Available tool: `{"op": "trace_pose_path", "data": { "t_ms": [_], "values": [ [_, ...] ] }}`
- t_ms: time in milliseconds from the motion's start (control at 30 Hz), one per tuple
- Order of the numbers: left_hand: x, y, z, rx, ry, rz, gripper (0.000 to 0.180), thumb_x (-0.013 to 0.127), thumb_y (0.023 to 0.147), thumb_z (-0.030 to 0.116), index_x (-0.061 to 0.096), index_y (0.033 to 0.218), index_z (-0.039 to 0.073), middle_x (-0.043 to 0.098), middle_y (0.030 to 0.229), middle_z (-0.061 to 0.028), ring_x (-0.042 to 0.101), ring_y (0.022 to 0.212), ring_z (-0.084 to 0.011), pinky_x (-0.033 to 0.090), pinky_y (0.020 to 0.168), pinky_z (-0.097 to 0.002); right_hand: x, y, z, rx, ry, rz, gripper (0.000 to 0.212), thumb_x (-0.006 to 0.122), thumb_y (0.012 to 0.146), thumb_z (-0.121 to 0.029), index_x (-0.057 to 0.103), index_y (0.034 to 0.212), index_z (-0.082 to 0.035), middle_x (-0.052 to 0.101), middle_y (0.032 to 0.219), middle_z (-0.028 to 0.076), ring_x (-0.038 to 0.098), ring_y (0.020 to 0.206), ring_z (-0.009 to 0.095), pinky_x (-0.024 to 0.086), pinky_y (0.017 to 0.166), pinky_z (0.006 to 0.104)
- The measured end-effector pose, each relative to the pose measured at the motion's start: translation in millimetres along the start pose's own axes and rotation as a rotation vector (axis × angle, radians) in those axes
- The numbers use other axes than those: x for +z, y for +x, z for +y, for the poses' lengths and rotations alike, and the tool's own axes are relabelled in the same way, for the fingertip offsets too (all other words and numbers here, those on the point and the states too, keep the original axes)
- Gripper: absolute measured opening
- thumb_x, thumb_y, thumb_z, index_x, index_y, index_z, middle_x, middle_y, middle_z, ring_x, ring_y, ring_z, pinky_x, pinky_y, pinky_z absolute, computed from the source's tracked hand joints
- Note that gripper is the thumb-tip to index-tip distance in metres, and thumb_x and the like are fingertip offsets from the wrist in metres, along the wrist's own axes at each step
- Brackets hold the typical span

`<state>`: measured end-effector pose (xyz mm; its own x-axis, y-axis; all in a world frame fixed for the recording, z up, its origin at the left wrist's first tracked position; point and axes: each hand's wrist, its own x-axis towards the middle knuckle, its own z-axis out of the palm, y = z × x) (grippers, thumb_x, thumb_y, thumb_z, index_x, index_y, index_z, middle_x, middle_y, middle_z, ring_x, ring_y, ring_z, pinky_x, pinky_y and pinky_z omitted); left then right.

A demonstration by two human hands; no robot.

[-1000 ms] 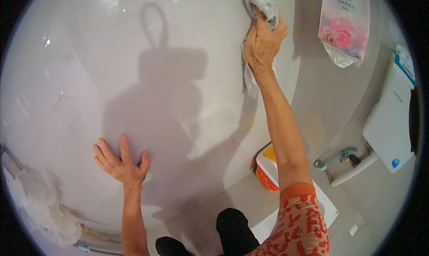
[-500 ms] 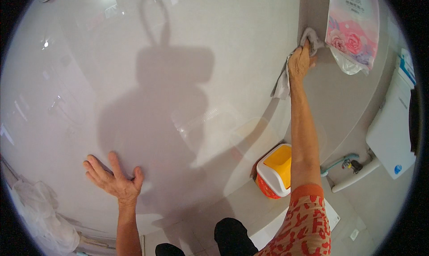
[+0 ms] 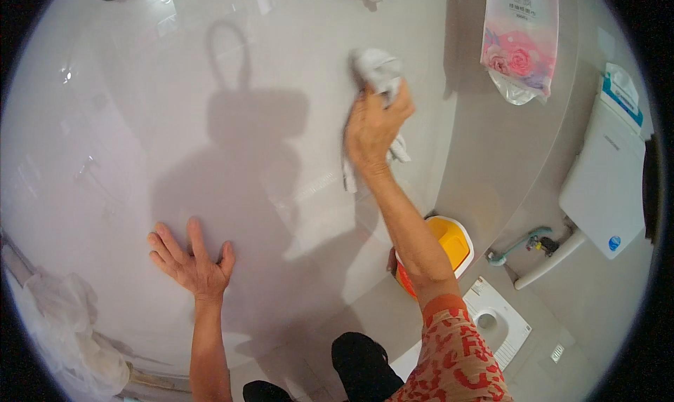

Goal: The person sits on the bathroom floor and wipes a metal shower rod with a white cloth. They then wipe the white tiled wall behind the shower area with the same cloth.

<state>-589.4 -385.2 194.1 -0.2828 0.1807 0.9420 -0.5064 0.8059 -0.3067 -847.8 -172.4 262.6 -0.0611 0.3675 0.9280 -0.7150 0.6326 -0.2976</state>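
Gripped in my right hand (image 3: 376, 130) is a crumpled light grey cloth (image 3: 380, 67), pressed against the glossy pale wall (image 3: 309, 212) and slightly smeared by motion. One end of the cloth bunches up beyond my fingers, while loose ends hang below the hand. Lower and to the left, my left hand (image 3: 194, 263) lies flat on the same wall, fingers spread, with nothing in it. My shadow falls on the wall between the two hands.
On the right hangs a pink-flowered tissue package (image 3: 521, 44). Further right sits a white cistern (image 3: 605, 174) with a pipe. Below are an orange-and-yellow lidded bin (image 3: 449, 242) and a white squat toilet (image 3: 509, 325). A whitish translucent bundle (image 3: 67, 332) is at lower left.
My right hand has swept the cloth left from the corner beside the tissue package onto the main wall. My left hand stays flat, and the view has shifted slightly.
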Motion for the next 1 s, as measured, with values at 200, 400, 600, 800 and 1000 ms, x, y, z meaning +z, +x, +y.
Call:
{"op": "trace_pose_path", "data": {
  "t_ms": [200,400,600,800,1000],
  "values": [
    [2,0,5,0.000,0.028,0.019,0.059,0.041,0.087,0.055,0.050,0.129,0.014,0.027,0.144,-0.0246,0.022,0.134,-0.0413,0.019,0.104,-0.0553,-28,-26,-52,-0.364,0.270,-0.221,0.014,0.063,0.060,-0.006,0.050,0.060,-0.002,0.044,0.125,0.025,0.043,0.101,0.034,0.035,0.073,0.0448],
    [-3,0,1,-0.019,0.027,-0.087,0.070,0.056,0.077,0.048,0.038,0.138,0.018,0.019,0.147,-0.0238,0.018,0.134,-0.0451,0.018,0.102,-0.0624,-23,-16,-31,-0.361,0.350,-0.242,0.012,0.063,0.060,-0.007,0.051,0.057,-0.006,0.047,0.123,0.017,0.044,0.098,0.032,0.034,0.071,0.0426],
    [-3,-1,1,-0.031,0.038,-0.084,0.072,0.060,0.075,0.045,0.037,0.138,0.019,0.019,0.147,-0.0240,0.016,0.135,-0.0450,0.017,0.104,-0.0614,-12,3,20,-0.170,0.128,-0.139,0.017,0.061,0.074,-0.013,0.058,0.085,-0.001,0.042,0.123,0.023,0.044,0.101,0.038,0.037,0.083,0.0465],
    [0,-1,2,-0.029,0.033,-0.035,0.068,0.047,0.082,0.057,0.039,0.138,0.020,0.019,0.147,-0.0237,0.017,0.135,-0.0442,0.014,0.104,-0.0597,1,12,96,-0.074,-0.097,-0.042,0.032,0.057,0.081,-0.016,0.057,0.109,0.000,0.041,0.120,0.029,0.042,0.103,0.040,0.035,0.087,0.0486],
    [-3,3,7,0.014,0.069,-0.009,0.068,0.041,0.086,0.058,0.038,0.138,0.014,0.020,0.147,-0.0235,0.017,0.136,-0.0424,0.014,0.105,-0.0598,4,-4,164,0.324,-0.159,-0.091,0.047,0.048,0.086,-0.025,0.046,0.130,-0.007,0.038,0.122,0.028,0.039,0.109,0.041,0.032,0.094,0.0490]
  ]
}}
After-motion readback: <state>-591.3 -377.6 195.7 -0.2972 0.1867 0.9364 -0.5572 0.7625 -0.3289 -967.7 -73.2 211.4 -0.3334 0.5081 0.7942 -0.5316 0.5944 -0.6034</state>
